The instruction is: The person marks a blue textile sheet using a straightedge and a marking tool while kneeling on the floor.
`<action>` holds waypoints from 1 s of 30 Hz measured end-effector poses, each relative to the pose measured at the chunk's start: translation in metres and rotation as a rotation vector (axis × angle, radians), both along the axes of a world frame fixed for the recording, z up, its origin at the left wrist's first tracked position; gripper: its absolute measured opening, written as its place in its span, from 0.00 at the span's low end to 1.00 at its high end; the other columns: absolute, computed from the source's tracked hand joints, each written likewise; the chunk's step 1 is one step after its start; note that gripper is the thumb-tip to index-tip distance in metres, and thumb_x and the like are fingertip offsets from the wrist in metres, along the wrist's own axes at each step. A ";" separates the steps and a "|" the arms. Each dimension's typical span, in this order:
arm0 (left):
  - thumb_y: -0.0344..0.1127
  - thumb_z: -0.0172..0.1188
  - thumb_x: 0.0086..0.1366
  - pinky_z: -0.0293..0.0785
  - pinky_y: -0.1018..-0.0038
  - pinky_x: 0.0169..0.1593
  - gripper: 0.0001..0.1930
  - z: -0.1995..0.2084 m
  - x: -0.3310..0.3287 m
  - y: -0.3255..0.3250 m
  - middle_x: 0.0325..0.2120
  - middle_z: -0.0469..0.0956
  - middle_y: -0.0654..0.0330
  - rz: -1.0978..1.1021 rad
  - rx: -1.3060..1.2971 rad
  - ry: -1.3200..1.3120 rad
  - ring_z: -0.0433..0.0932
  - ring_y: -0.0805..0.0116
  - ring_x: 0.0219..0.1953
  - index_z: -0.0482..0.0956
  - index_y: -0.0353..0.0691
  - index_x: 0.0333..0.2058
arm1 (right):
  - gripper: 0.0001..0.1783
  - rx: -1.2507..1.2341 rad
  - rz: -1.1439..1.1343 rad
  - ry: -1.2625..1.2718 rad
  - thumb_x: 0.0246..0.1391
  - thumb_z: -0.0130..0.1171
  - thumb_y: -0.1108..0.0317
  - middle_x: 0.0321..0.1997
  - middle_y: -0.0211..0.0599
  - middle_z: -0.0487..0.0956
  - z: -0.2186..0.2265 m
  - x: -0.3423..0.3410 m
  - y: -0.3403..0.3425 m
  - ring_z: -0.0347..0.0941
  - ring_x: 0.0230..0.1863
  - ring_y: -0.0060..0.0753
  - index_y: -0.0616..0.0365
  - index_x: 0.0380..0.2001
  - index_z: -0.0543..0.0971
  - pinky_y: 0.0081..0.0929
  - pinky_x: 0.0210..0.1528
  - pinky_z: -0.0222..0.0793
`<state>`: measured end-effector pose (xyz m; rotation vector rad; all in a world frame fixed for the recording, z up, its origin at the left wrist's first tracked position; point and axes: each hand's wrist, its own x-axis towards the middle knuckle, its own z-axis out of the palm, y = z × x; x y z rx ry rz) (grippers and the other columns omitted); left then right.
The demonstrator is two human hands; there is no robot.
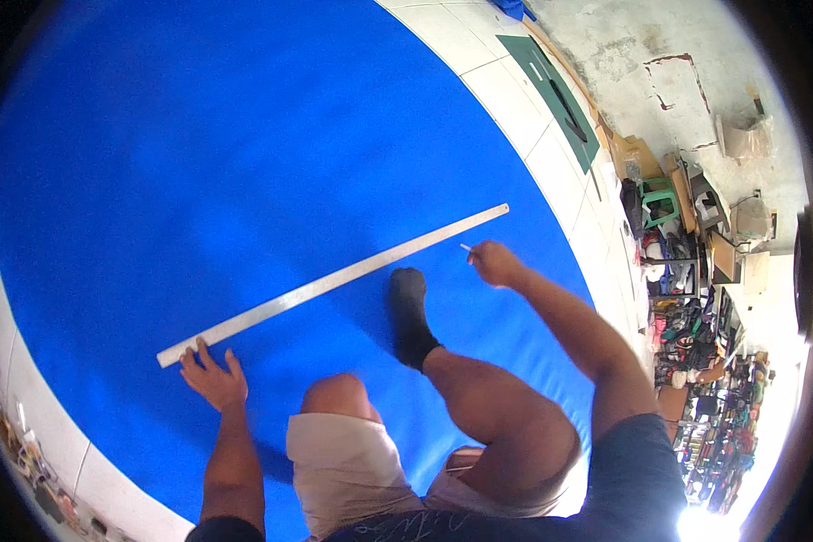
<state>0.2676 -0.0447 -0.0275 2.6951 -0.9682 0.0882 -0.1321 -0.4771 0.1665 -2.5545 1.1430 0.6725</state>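
Head view: the metal ruler (334, 279) is laid on the blue sheet (244, 163), touched by the left hand (219, 381) (fingers spread); a pale stick (465, 247) is pinched by the right hand (496, 264) — alignment for marking seems in hand, steady pressure likely being needed next.

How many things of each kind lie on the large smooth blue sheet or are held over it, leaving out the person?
Long straight silver-grey metal ruler: 1
Slim pale pen-like stick, in the right hand: 1
Total: 2
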 end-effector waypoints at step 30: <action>0.58 0.54 0.69 0.61 0.44 0.61 0.31 -0.021 0.037 -0.142 0.56 0.66 0.36 0.688 -0.048 -0.060 0.64 0.37 0.60 0.71 0.31 0.52 | 0.58 0.023 -0.257 0.243 0.56 0.51 0.30 0.75 0.60 0.47 -0.138 0.257 -0.155 0.46 0.75 0.60 0.74 0.68 0.54 0.48 0.73 0.53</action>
